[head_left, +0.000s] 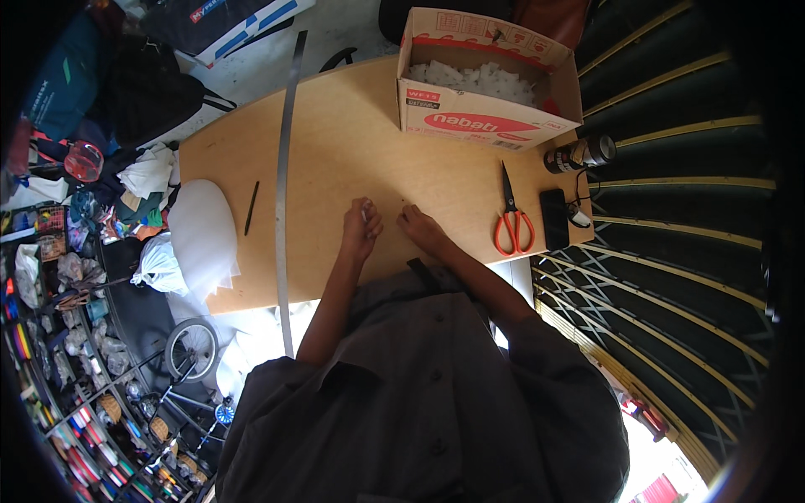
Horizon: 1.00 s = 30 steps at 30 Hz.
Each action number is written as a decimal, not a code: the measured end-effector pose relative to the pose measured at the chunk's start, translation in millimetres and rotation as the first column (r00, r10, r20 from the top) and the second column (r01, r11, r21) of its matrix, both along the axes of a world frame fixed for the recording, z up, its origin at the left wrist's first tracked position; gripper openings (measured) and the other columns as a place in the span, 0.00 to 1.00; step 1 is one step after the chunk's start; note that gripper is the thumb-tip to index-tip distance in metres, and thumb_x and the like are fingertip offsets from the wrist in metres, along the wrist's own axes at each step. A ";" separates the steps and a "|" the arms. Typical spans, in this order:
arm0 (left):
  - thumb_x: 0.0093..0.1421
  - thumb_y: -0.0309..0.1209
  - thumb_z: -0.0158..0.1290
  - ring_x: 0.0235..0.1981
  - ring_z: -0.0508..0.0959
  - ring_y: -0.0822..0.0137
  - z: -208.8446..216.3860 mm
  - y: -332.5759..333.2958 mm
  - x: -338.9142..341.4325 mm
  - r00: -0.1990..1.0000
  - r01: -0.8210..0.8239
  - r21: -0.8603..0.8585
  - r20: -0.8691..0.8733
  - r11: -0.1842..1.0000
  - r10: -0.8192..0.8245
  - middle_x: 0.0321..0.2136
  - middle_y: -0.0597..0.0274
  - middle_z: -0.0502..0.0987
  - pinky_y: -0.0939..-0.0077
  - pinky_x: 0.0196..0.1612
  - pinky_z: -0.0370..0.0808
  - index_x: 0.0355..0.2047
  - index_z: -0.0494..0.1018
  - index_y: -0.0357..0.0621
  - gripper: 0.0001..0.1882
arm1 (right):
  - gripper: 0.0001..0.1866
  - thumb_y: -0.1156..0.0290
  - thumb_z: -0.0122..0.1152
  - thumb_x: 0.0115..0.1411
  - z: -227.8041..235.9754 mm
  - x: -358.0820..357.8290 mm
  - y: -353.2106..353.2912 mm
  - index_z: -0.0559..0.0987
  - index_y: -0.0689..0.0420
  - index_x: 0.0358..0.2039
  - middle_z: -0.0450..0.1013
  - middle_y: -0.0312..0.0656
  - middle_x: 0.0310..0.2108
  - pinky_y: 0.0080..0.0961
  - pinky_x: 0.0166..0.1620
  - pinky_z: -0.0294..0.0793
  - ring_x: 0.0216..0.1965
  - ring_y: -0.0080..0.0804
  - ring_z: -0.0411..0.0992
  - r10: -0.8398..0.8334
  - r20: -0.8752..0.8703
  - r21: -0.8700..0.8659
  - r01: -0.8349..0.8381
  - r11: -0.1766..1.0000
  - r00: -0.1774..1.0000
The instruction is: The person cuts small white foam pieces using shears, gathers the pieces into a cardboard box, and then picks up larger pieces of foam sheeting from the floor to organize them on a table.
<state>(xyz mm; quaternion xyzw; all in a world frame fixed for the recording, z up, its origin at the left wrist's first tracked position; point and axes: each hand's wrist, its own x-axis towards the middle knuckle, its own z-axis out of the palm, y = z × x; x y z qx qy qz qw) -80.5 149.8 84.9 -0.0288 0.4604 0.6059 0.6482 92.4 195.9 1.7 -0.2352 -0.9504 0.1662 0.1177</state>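
Observation:
Over the middle of the wooden table [352,126], my left hand [360,230] is closed, with a bit of something white showing between its fingers. My right hand [422,229] is beside it, a short gap away. Its fingertips are pressed together; a tiny dark speck shows near them, and I cannot make out what they hold. To the right of it lie scissors [514,232] with orange handles and dark blades pointing away. On the left, a long metal ruler [283,168] runs across the table, with a thin dark pen [251,208] beyond it.
A cardboard box [486,124] holding white pieces [474,80] stands at the far right. Near the right edge are a black phone [553,220], a dark canister [579,155] and a cable. White sheets [204,230] overhang the left edge. A folding metal gate [671,218] borders the right.

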 end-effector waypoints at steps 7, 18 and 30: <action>0.63 0.36 0.45 0.10 0.53 0.77 -10.3 -4.4 1.3 0.997 -0.025 0.022 0.079 0.999 0.024 0.14 0.73 0.57 0.81 0.12 0.50 0.23 0.62 0.51 0.12 | 0.09 0.84 0.53 0.52 3.7 -3.4 9.1 0.73 0.63 0.36 0.70 0.53 0.40 0.35 0.41 0.74 0.44 0.46 0.71 -0.284 -0.140 -0.412 0.205 0.888 0.948; 0.61 0.37 0.47 0.09 0.52 0.80 41.5 37.0 9.0 0.994 0.095 0.089 -0.056 0.992 -0.090 0.15 0.76 0.58 0.84 0.12 0.49 0.22 0.61 0.54 0.12 | 0.04 0.78 0.59 0.55 259.9 16.8 189.7 0.76 0.64 0.31 0.76 0.50 0.32 0.33 0.37 0.73 0.34 0.46 0.76 -0.524 -0.603 -0.231 0.497 0.837 0.602; 0.61 0.34 0.49 0.13 0.66 0.73 185.2 244.9 57.6 0.564 0.551 0.301 -0.822 0.779 -0.080 0.16 0.67 0.67 0.76 0.17 0.62 0.25 0.69 0.40 0.11 | 0.15 0.62 0.59 0.58 225.5 62.7 277.8 0.81 0.63 0.35 0.77 0.50 0.29 0.31 0.39 0.71 0.33 0.38 0.77 -0.595 -0.274 -0.375 0.486 0.789 0.756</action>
